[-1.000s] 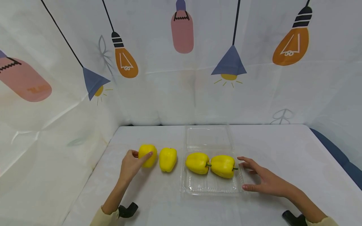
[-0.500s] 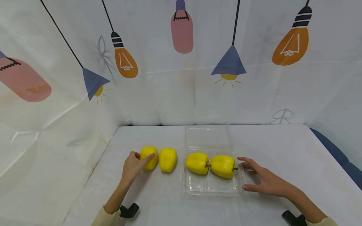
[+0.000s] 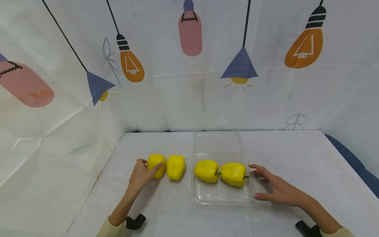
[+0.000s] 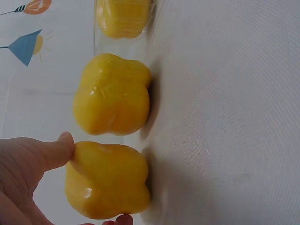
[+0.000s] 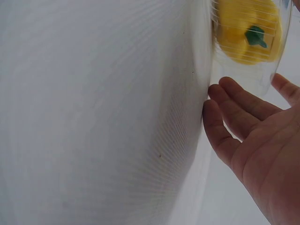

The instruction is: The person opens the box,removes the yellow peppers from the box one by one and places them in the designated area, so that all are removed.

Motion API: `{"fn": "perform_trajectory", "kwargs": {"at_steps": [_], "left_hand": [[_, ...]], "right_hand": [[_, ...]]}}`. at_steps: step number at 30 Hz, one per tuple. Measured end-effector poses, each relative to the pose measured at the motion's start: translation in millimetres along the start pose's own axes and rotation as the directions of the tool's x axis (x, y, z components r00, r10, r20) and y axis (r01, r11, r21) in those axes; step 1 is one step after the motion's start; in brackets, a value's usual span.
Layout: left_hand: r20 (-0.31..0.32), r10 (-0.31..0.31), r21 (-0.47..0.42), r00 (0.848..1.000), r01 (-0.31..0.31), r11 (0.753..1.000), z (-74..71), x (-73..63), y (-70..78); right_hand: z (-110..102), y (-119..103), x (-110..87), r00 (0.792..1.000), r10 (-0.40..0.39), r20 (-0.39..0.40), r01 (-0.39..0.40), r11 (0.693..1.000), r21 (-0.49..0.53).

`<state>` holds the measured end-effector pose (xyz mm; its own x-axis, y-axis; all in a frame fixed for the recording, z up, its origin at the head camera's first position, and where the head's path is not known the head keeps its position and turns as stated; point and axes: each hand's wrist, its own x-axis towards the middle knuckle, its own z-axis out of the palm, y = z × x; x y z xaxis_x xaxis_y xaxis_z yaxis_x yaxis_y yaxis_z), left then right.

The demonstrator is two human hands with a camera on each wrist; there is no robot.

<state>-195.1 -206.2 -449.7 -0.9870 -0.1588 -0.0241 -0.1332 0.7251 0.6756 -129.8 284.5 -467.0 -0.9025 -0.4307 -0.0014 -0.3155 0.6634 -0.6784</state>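
My left hand [image 3: 140,177] pinches the leftmost yellow bell pepper [image 3: 155,165] between thumb and fingers. In the left wrist view that bell pepper [image 4: 108,180] sits low over the white cloth, its lower side in shadow. Close to its right lies a second yellow bell pepper [image 3: 176,167]. Two more, a left one [image 3: 206,171] and a right one [image 3: 233,174], lie on their sides in a clear plastic clamshell box [image 3: 220,198], green stems pointing right. Beside the box's right wall is my right hand [image 3: 276,190], fingers spread and relaxed, holding nothing.
The clear lid [image 3: 219,143] of the box lies folded back behind it. A white cloth covers the table [image 3: 174,214]. Behind stands a white curtain [image 3: 165,108] printed with lamps. Black wrist mounts [image 3: 135,222] are strapped near both sleeves.
My left hand has brought its bell pepper slightly right and toward me, up close to the neighbouring one. The right hand and the box stay put.
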Motion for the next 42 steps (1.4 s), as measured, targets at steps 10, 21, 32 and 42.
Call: {"fn": "perform_trajectory", "kwargs": {"at_steps": [10,21,32,42], "left_hand": [[0.031,0.032,0.058,0.999,-0.033,0.998,-3.6,-5.5,1.1],[-0.048,0.078,0.128,0.996,-0.072,0.989,-8.2,-11.0,6.6],[-0.128,0.166,0.084,0.978,-0.156,0.984,-7.4,-18.7,19.6],[-0.15,0.21,0.075,0.966,-0.201,0.977,-7.6,-24.6,29.5]], "right_hand": [[0,2,1.0,1.0,-0.017,-0.002,0.017,1.0,-0.021],[-1,0,1.5,1.0,-0.01,-0.003,0.01,1.0,-0.028],[0,1,1.9,1.0,0.004,0.0,-0.004,1.0,-0.009],[0,1,0.9,1.0,0.004,-0.003,-0.004,1.0,-0.015]]}}
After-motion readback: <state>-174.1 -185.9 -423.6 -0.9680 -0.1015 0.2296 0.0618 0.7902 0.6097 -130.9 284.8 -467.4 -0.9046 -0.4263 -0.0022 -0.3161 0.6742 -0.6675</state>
